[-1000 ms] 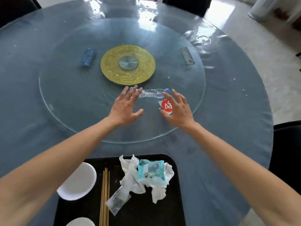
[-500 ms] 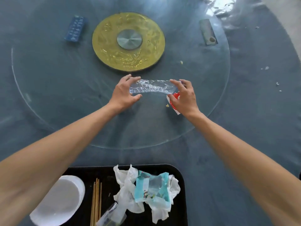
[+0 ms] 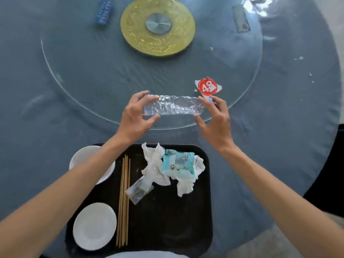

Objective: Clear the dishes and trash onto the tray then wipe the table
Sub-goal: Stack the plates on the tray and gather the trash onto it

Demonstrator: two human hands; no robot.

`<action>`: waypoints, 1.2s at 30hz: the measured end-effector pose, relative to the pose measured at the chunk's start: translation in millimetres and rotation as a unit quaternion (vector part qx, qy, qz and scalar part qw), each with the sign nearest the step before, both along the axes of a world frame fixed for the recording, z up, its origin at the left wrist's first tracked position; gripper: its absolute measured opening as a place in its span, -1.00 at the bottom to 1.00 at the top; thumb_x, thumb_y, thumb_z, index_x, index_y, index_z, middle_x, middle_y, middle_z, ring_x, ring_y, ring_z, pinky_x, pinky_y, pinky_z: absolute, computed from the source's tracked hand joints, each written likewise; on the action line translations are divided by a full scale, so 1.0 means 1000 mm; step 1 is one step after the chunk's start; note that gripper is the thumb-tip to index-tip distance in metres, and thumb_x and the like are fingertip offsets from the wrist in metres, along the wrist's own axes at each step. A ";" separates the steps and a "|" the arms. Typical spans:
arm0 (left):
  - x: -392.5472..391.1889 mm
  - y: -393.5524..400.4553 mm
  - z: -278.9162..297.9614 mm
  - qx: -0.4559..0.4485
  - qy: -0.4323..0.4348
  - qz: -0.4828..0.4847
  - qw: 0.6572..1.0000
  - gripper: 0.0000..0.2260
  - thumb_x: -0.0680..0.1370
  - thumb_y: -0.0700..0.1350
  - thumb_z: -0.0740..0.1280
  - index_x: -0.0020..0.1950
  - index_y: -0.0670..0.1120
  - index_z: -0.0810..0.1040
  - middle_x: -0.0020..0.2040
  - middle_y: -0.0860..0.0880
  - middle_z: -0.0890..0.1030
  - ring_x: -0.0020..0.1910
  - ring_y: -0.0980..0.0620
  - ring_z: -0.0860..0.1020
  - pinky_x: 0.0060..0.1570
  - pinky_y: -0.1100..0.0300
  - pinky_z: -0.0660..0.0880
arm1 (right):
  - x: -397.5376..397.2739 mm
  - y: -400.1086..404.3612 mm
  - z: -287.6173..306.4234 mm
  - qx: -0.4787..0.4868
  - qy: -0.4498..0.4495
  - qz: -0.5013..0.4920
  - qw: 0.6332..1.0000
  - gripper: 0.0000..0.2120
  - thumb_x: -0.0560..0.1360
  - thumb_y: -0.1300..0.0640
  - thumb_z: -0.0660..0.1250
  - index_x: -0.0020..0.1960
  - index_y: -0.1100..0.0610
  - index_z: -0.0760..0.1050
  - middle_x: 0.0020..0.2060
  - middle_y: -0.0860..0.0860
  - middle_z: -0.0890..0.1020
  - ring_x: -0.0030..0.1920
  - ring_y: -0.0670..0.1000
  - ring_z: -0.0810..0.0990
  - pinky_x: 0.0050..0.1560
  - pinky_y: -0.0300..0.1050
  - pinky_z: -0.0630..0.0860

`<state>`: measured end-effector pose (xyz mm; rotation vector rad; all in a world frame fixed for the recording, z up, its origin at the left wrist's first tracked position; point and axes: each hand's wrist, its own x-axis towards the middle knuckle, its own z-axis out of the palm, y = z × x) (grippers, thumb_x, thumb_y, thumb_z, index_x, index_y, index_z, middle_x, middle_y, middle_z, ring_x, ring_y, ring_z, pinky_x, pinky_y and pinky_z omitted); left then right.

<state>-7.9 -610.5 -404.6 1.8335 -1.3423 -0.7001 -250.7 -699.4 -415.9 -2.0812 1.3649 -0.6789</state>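
Crushed bottle came off the glass, both hands' fingers pinching its ends mid-frame; tray next, red label left behind.

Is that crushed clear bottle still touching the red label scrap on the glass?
Apart. The head view shows the crushed plastic bottle held at its ends by the left hand and right hand, with bare glass between it and the red label scrap.
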 end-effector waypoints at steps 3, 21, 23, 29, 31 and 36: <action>-0.019 0.062 0.004 0.021 0.011 0.000 1.000 -0.54 0.48 -0.20 0.54 0.36 -0.01 0.59 0.43 -0.08 0.42 0.39 -0.04 0.47 0.10 0.07 0.66 | -0.022 0.058 0.004 0.013 0.009 0.011 1.000 -0.48 0.49 0.24 0.56 0.43 0.10 0.57 0.35 0.19 0.48 0.33 0.15 0.49 0.37 0.04 0.50; -0.108 0.272 -0.069 0.140 0.037 -0.058 0.988 -0.53 0.48 -0.25 0.53 0.36 0.03 0.59 0.45 -0.01 0.37 0.41 0.02 0.46 0.29 -0.03 0.57 | -0.118 0.259 -0.068 0.116 0.105 0.056 0.986 -0.47 0.47 0.25 0.57 0.39 0.06 0.54 0.38 0.15 0.46 0.35 0.16 0.50 0.34 -0.06 0.49; -0.105 0.271 -0.074 0.133 0.023 -0.066 0.989 -0.53 0.49 -0.24 0.52 0.38 0.03 0.58 0.48 0.00 0.36 0.47 0.01 0.41 0.31 -0.05 0.55 | -0.116 0.264 -0.073 0.111 0.109 0.048 0.987 -0.47 0.47 0.25 0.57 0.39 0.07 0.52 0.38 0.15 0.46 0.34 0.16 0.51 0.32 -0.11 0.45; -0.105 0.271 -0.071 0.127 -0.046 -0.085 0.987 -0.46 0.50 -0.16 0.52 0.46 0.05 0.52 0.58 0.00 0.31 0.47 0.00 0.42 0.26 -0.03 0.58 | -0.114 0.273 -0.076 0.106 0.116 0.034 0.987 -0.41 0.47 0.23 0.57 0.45 0.08 0.48 0.40 0.15 0.45 0.38 0.15 0.47 0.33 -0.08 0.46; -0.106 0.273 -0.065 0.127 -0.085 -0.093 0.984 -0.41 0.49 -0.08 0.53 0.50 0.10 0.46 0.60 0.01 0.29 0.46 -0.01 0.43 0.23 0.01 0.60 | -0.115 0.277 -0.073 0.105 0.125 0.035 0.986 -0.38 0.47 0.21 0.57 0.48 0.04 0.46 0.44 0.14 0.42 0.42 0.14 0.42 0.31 -0.14 0.42; -0.111 0.280 -0.047 0.138 -0.195 -0.135 0.962 -0.29 0.47 0.11 0.51 0.57 0.24 0.29 0.63 0.03 0.22 0.50 -0.04 0.36 0.08 0.07 0.65 | -0.120 0.287 -0.056 0.070 0.165 0.009 0.984 -0.31 0.45 0.10 0.58 0.53 -0.02 0.42 0.48 0.15 0.41 0.47 0.19 0.38 0.39 0.14 0.52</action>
